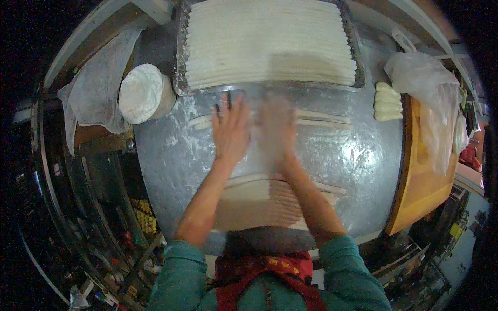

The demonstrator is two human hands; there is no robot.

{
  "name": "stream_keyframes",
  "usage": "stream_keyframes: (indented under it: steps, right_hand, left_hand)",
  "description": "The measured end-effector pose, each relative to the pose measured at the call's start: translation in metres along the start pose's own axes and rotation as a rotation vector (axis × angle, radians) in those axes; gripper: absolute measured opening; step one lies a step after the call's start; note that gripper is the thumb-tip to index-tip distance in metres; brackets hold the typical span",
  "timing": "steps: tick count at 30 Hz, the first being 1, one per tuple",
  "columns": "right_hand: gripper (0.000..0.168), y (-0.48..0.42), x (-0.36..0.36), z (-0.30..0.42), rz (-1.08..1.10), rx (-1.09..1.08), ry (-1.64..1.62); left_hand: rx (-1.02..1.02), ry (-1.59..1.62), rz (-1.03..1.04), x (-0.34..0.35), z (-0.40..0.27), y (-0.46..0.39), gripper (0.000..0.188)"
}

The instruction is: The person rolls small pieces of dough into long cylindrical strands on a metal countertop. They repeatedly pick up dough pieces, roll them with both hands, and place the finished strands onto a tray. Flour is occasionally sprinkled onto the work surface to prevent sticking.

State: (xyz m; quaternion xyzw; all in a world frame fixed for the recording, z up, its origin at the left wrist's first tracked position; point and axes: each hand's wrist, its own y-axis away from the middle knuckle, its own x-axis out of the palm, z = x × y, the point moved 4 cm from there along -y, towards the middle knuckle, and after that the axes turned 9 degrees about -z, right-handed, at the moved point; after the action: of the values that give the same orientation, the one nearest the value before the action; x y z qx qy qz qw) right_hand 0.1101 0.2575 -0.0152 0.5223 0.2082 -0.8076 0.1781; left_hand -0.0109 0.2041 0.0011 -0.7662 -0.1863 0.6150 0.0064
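Observation:
My left hand [232,126] lies palm down, fingers spread, over the left part of two thin dough strips [323,119] on the metal worktop [167,155]. Over the same strips, to the right, is my right hand [277,124], blurred, so its fingers are hard to make out. Beyond both hands stands a metal tray [229,89] filled with rows of pale dough strips [264,42]. Nearer my body, more dough strips [256,194] lie side by side, partly under my forearms and in shadow.
At the left stand a flour-filled container [142,93] and a cloudy plastic sheet [103,85]. To the right are several dough pieces [388,102], a wooden board [416,171] and a clear plastic bag [428,85]. Flour dusts the worktop.

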Motion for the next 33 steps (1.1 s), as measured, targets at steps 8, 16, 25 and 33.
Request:
stream_keyframes:
  steps: [8, 16, 25, 33]
  right_hand:
    - [0.066, 0.017, -0.013, -0.001, 0.06, -0.032, 0.096]
    - [0.075, 0.043, -0.028, -0.017, 0.125, -0.041, 0.037]
    - [0.064, 0.043, -0.041, -0.033, 0.18, -0.009, 0.016]
    - [0.062, 0.047, -0.042, -0.097, 0.066, 0.036, 0.039]
  left_hand:
    - [0.003, 0.01, 0.027, 0.0, 0.007, 0.02, 0.054]
    - [-0.086, 0.003, 0.061, -0.01, 0.02, 0.039, 0.057]
    - [-0.065, -0.031, -0.041, -0.004, 0.046, 0.053, 0.054]
    - [-0.03, -0.07, -0.002, -0.012, 0.057, 0.048, 0.051]
